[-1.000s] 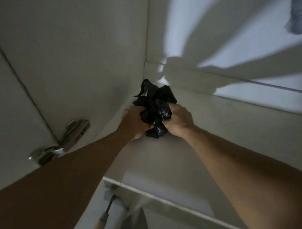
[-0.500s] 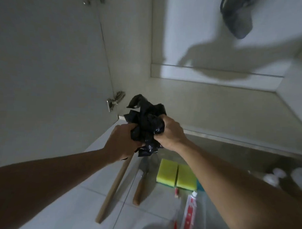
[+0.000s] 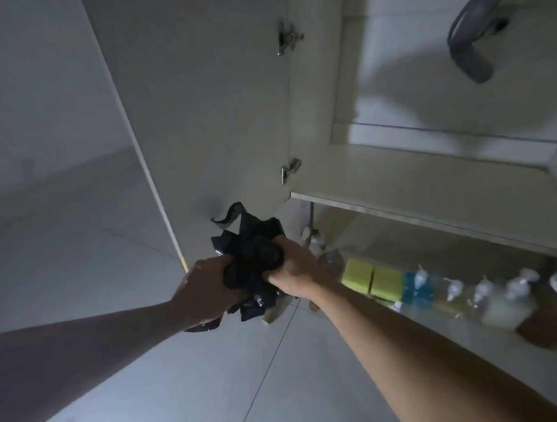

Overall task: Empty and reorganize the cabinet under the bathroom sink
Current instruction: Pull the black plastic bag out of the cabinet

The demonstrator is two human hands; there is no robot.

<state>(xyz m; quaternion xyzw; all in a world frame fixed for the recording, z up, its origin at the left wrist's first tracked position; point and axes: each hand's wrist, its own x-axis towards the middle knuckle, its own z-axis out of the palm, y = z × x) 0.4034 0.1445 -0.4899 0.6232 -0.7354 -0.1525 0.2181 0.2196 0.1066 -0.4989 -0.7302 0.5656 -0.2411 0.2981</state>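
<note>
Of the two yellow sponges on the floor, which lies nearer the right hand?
The left sponge; it sits closer to the right hand than its twin.

The black bag (image 3: 253, 260) is seen as thin, crinkly plastic with a slight sheen. The cabinet door (image 3: 211, 113) is finished smooth and matt, hinges (image 3: 288, 39) are shiny metal. The floor (image 3: 201, 381) is tiled, smooth, a bit glossy. The sponges (image 3: 371, 278) look soft and porous; the pump bottles (image 3: 504, 304) are clear plastic.

Crumpled black plastic bag (image 3: 253, 260), bunched into a wad, held off the floor between left hand (image 3: 209, 287) and right hand (image 3: 292, 269), in front of open cabinet door (image 3: 205, 113).
</note>
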